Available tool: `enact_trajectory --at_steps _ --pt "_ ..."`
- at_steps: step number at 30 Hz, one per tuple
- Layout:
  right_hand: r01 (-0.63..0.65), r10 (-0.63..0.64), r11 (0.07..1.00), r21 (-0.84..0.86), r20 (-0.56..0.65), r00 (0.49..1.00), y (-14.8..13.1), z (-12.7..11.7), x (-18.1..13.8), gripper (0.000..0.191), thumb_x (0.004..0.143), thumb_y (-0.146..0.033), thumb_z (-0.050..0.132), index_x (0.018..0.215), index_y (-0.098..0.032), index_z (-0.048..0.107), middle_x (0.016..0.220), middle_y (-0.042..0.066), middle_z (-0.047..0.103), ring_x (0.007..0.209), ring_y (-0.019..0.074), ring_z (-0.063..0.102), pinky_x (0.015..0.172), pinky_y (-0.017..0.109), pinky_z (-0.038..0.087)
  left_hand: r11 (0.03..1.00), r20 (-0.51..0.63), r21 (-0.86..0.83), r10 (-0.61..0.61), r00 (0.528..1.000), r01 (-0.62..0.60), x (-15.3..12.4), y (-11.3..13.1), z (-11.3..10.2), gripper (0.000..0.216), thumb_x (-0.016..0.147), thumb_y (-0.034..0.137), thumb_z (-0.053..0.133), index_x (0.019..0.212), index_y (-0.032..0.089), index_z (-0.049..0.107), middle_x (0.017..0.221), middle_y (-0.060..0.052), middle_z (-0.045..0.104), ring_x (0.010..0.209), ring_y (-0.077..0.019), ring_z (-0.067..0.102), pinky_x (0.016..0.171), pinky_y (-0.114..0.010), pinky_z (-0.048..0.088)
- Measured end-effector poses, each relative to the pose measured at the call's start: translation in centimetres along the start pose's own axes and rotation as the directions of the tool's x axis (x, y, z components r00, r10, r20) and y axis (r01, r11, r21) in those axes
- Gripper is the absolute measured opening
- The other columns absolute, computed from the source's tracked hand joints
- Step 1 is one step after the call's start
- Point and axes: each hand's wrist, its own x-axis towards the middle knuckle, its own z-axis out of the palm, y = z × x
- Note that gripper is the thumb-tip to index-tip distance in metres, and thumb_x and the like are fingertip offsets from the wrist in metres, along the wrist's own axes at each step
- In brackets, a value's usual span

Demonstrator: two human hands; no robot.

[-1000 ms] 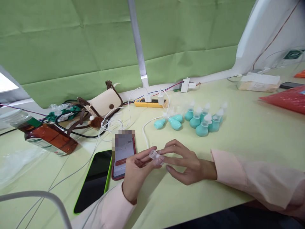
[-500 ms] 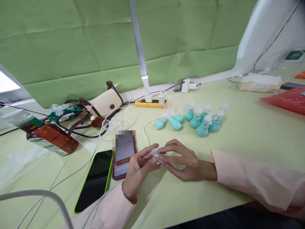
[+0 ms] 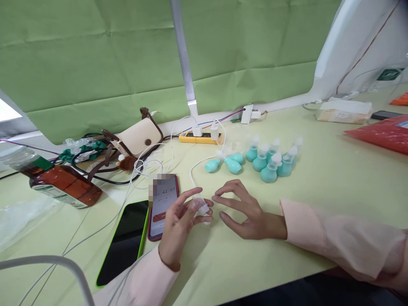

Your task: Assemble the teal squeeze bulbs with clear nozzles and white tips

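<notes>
My left hand (image 3: 182,216) grips a small translucent white plastic piece (image 3: 202,205), perhaps a nozzle or cap in thin film; its exact kind is unclear. To its right, my right hand (image 3: 244,210) hovers with fingers apart, holding nothing. Beyond the hands stand several teal squeeze bulbs with clear nozzles (image 3: 269,171), grouped upright. Left of that group lie 3 loose teal bulbs (image 3: 233,165) on their sides, with some clear plastic near them.
Left of my hands lie a red-cased phone (image 3: 164,204) and a black-screened, green-edged phone (image 3: 126,242). White cables run to a yellow power strip (image 3: 199,138). A cream handbag (image 3: 140,138), a tilted bottle (image 3: 65,182), a tissue pack (image 3: 344,112) and a red bag (image 3: 382,134) surround the work area.
My right hand has let go of the white plastic piece and its fingers have spread. The left hand keeps the piece and has shifted slightly left.
</notes>
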Motion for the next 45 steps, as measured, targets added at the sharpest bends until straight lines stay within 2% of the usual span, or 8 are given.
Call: enact_trajectory --at_steps 6,9,12,17,26,32,36,45 --pt "-0.029 0.009 0.927 -0.373 -0.054 0.999 3.5 -0.8 0.3 0.034 0.071 -0.018 0.054 0.104 -0.019 0.047 0.102 0.01 0.046 0.095 0.0236 0.043 0.079 0.042 0.036 0.996 0.01 0.081 0.023 1.0 -0.024 -0.1 0.1 0.0 0.038 0.076 0.022 0.057 0.109 0.018 0.039 0.07 -0.004 0.066 0.06 -0.0136 0.059 0.059 -0.028 0.049" --pt "-0.049 0.095 0.732 -0.68 0.031 0.995 5.6 -1.7 0.8 0.03 0.074 -0.025 0.051 0.103 -0.019 0.049 0.109 0.011 0.046 0.1 0.029 0.037 0.08 0.045 0.029 0.992 -0.058 0.122 0.029 0.998 -0.022 -0.2 0.0 0.0 0.035 0.071 0.023 0.063 0.099 0.018 0.042 0.069 -0.003 0.067 0.057 -0.0124 0.059 0.058 -0.026 0.049" --pt "-0.049 0.323 0.555 -0.83 0.161 0.932 6.6 -2.1 1.1 0.033 0.077 -0.032 0.045 0.106 -0.016 0.048 0.106 0.012 0.049 0.093 0.0296 0.04 0.077 0.046 0.024 0.99 -0.087 0.141 0.029 0.996 -0.016 -0.2 -0.1 -0.1 0.028 0.067 0.023 0.067 0.087 0.016 0.048 0.074 -0.006 0.067 0.062 -0.0139 0.06 0.057 -0.025 0.049" --pt "-0.048 0.49 0.499 -0.865 0.236 0.839 7.1 -1.6 0.7 0.029 0.08 -0.027 0.04 0.102 -0.012 0.05 0.091 0.013 0.055 0.08 0.0251 0.047 0.076 0.041 0.024 0.987 -0.101 0.154 0.053 0.993 -0.038 0.0 -0.4 -0.3 0.029 0.068 0.023 0.065 0.093 0.015 0.054 0.083 -0.006 0.064 0.067 -0.0135 0.058 0.061 -0.027 0.051" --pt "-0.166 0.446 0.632 -0.757 0.181 0.876 6.7 -1.3 0.3 0.026 0.079 -0.027 0.044 0.1 -0.013 0.048 0.096 0.01 0.052 0.084 0.0217 0.049 0.066 0.029 0.035 0.989 -0.139 0.142 0.053 0.989 -0.033 -0.1 -0.1 0.0 0.033 0.069 0.025 0.064 0.099 0.016 0.052 0.076 -0.001 0.057 0.063 -0.012 0.056 0.059 -0.027 0.051" --pt "-0.206 0.488 0.703 -0.681 0.251 0.836 7.6 -1.4 0.7 0.021 0.086 -0.028 0.035 0.098 -0.014 0.045 0.1 0.007 0.052 0.085 0.0143 0.051 0.07 0.023 0.04 0.991 -0.123 0.131 0.015 0.992 0.001 0.1 -0.4 -0.3 0.029 0.067 0.025 0.066 0.092 0.015 0.054 0.073 -0.001 0.056 0.061 -0.0118 0.056 0.058 -0.028 0.051" --pt "-0.176 0.529 0.638 -0.75 0.261 0.807 8.6 -2.1 1.5 0.027 0.085 -0.015 0.031 0.111 -0.01 0.041 0.115 0.013 0.045 0.104 0.02 0.043 0.082 0.028 0.035 0.992 -0.131 0.124 0.0 0.991 0.016 0.2 -0.3 -0.4 0.029 0.066 0.026 0.066 0.091 0.016 0.055 0.074 -0.001 0.055 0.061 -0.0122 0.055 0.058 -0.029 0.05" --pt "-0.159 0.68 0.435 -0.886 0.208 0.703 8.7 -1.7 1.7 0.028 0.08 -0.015 0.04 0.107 -0.009 0.046 0.099 0.016 0.048 0.085 0.0271 0.049 0.066 0.033 0.037 0.993 -0.146 0.116 -0.01 0.989 0.028 0.4 -0.4 -0.4 0.033 0.063 0.026 0.068 0.091 0.016 0.054 0.072 0.0 0.054 0.06 -0.0123 0.054 0.055 -0.028 0.049"
